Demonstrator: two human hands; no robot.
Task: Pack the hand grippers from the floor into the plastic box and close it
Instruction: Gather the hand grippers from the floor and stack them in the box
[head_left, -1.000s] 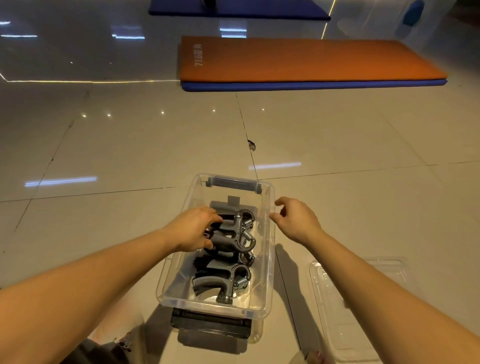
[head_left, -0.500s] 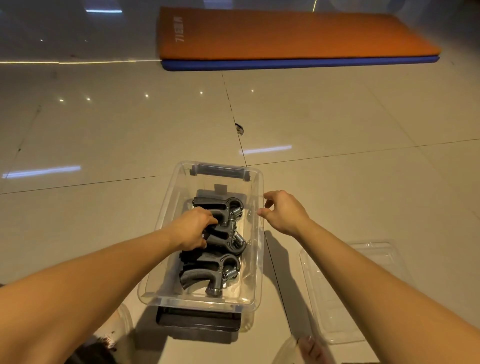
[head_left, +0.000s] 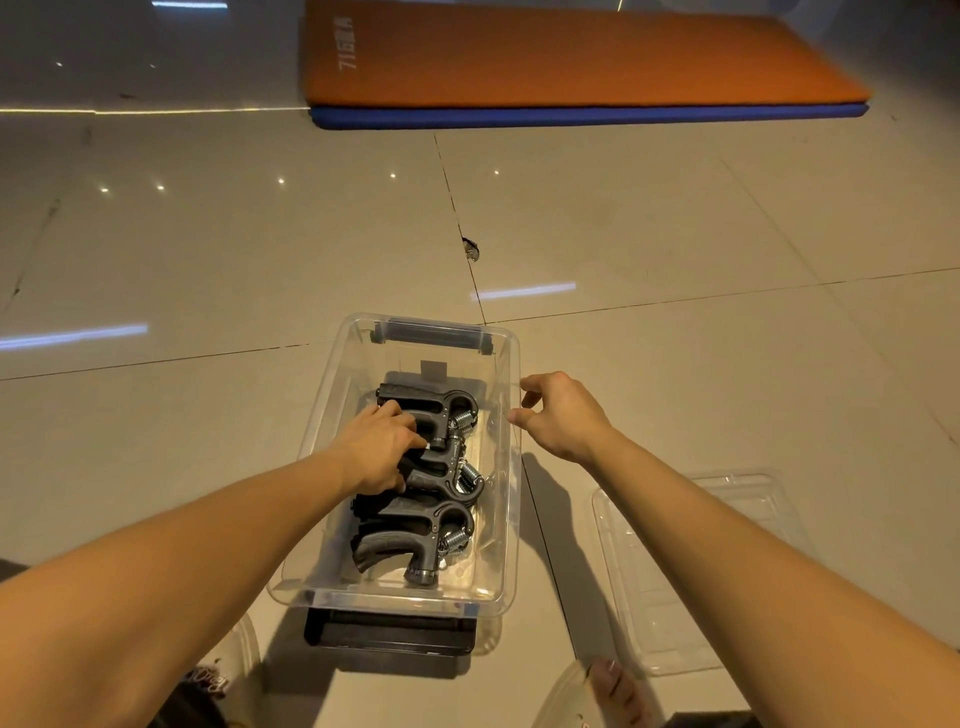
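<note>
A clear plastic box (head_left: 511, 519) stands open on the tiled floor in front of me. Three dark grey hand grippers with metal springs lie in a row inside it: the far one (head_left: 441, 405), the middle one (head_left: 447, 475) and the near one (head_left: 410, 540). My left hand (head_left: 382, 449) is inside the box, fingers closed over the handles of the middle gripper. My right hand (head_left: 561, 415) hovers at the box's right rim with its fingers apart, holding nothing. The clear lid (head_left: 691, 566) lies flat on the floor to the right of the box.
An orange mat on a blue mat (head_left: 582, 62) lies on the floor at the far side. A black latch flap (head_left: 389, 631) hangs at the box's near end. My feet in sandals (head_left: 608, 691) show at the bottom edge.
My left hand has slid slightly nearer, onto the middle gripper. The right hand stays at the right rim. The view has tipped down a little.
</note>
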